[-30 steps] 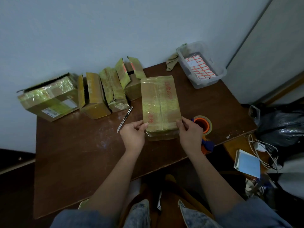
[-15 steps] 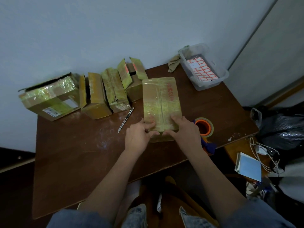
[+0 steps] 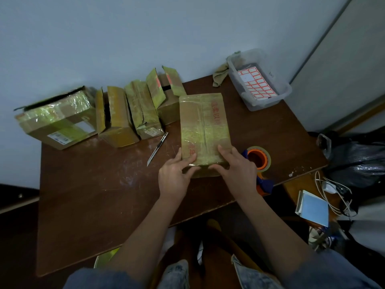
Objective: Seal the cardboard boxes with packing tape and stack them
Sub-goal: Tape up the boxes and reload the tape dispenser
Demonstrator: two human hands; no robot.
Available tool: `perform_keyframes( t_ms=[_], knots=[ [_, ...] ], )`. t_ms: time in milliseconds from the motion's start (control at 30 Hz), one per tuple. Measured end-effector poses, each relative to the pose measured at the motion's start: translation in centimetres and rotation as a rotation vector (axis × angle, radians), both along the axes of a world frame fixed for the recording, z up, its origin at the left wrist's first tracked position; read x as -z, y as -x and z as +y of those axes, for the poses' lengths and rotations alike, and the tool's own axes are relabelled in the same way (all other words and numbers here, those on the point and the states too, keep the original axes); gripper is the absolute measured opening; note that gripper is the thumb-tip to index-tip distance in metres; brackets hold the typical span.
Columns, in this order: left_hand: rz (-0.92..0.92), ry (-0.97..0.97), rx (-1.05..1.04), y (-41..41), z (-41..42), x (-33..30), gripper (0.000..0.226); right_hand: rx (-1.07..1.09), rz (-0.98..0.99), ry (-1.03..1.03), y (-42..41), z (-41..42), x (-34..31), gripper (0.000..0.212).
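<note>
The taped box (image 3: 205, 130) sits flat on the surface (image 3: 100, 184), and we've got our left hand (image 3: 174, 176) and right hand (image 3: 237, 174) gripping its near end. Tape roll (image 3: 258, 158) is just beside the right hand.

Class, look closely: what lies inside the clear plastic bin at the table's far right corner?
The clear plastic bin holds a sheet of red-bordered labels lying on something dark; whatever is beneath the sheet is covered.
</note>
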State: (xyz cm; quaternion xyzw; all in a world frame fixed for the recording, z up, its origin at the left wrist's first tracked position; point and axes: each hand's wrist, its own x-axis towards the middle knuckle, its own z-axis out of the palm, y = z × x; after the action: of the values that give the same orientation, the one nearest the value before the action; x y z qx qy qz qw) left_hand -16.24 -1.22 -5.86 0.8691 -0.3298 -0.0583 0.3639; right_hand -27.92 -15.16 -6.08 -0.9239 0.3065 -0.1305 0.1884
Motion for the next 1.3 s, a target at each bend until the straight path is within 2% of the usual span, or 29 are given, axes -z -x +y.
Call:
perform_keyframes(
  t_ms=[133,200,300,367,400,467,567,700,867,933,1033,1100,1133,1200,1300],
  knots=[
    [0.052,-0.018,-0.011,0.6,0.3,0.2,0.055,-0.001,-0.016,-0.054,0.2,0.0,-0.7,0.065],
    [0.068,-0.042,0.050,0.6,0.9,0.2,0.067,-0.029,-0.005,-0.134,1.0,-0.5,-0.5,0.075],
    [0.177,-0.125,0.180,0.6,1.9,0.0,0.090,0.030,-0.123,-0.514,2.4,-1.0,-0.6,0.090],
    [0.243,-0.067,0.177,0.8,2.1,-0.3,0.085,0.162,-0.270,-0.686,2.6,-0.8,-0.7,0.080],
    [0.261,-0.002,0.139,0.8,2.1,-0.4,0.076,0.213,-0.284,-0.701,2.5,-0.9,-0.8,0.075],
    [0.302,0.106,0.054,0.5,1.7,-0.4,0.063,0.201,-0.217,-0.653,2.0,-1.1,-1.0,0.076],
    [0.386,0.149,0.018,-0.1,1.0,-0.1,0.051,0.097,-0.080,-0.529,1.2,-1.2,-0.9,0.089],
    [0.375,0.209,-0.032,0.0,0.6,0.4,0.045,0.080,-0.074,-0.406,0.7,-1.1,-0.7,0.067],
    [0.330,0.252,-0.006,0.0,0.7,0.6,0.050,0.068,-0.104,-0.364,0.9,-1.1,-0.3,0.056],
    [0.298,0.216,0.066,0.0,1.4,0.9,0.063,0.071,-0.102,-0.466,1.5,-1.6,-0.1,0.057],
    [0.402,0.114,0.184,-0.2,2.8,1.2,0.092,0.064,-0.107,-0.852,2.7,-2.9,-0.2,0.081],
    [0.482,0.192,0.172,-0.2,3.0,1.1,0.087,0.144,-0.217,-1.044,2.5,-3.3,-1.3,0.096],
    [0.517,0.275,0.122,-0.2,2.6,0.8,0.080,0.211,-0.296,-1.084,1.8,-3.3,-2.1,0.092],
    [0.545,0.391,-0.061,-0.2,0.6,-0.4,0.065,0.371,-0.405,-1.070,-0.2,-3.0,-3.8,0.069],
    [0.472,0.313,-0.301,0.0,-3.6,-2.4,0.046,0.589,-0.434,-0.961,-4.2,-1.8,-4.5,0.047]
  ],
)
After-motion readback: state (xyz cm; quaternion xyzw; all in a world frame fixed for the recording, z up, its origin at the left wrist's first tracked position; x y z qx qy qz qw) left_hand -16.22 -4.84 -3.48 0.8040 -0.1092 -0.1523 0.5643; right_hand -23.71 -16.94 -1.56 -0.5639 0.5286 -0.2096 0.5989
